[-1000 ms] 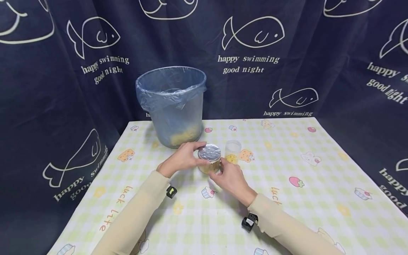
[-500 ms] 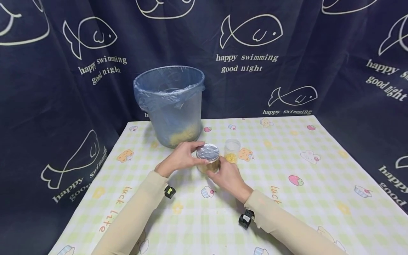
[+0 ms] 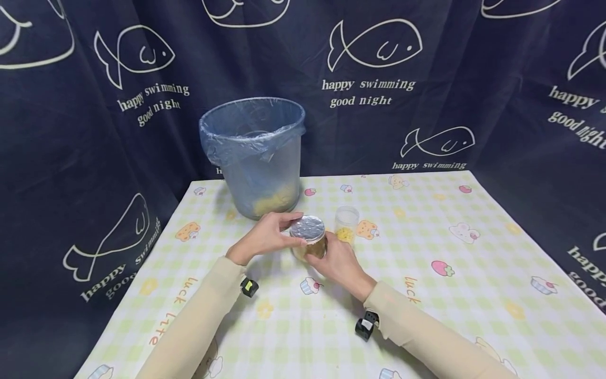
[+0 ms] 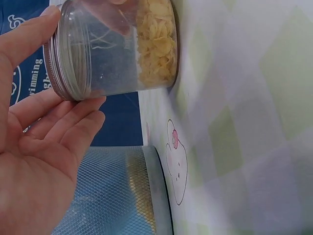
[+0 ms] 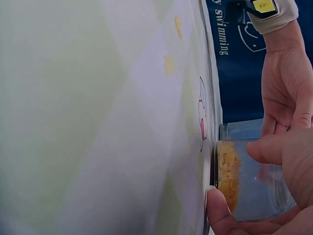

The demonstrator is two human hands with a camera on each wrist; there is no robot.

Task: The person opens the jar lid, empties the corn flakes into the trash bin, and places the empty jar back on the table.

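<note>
Jar point(image 3: 310, 232) in right hand point(image 3: 337, 260), well inside tablecloth edges point(image 3: 529, 246)

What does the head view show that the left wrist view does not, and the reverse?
Only the head view shows the clear tub with yellow pieces, the silver top of the lid and both sleeves. Only the left wrist view shows the palm of the left hand and distinct flakes in the jar. Both show this hand, the jar, bin, tablecloth and curtain.

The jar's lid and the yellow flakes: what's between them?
Just a flake-free stretch of clear jar between lid and flakes, in the left wrist view.
</note>
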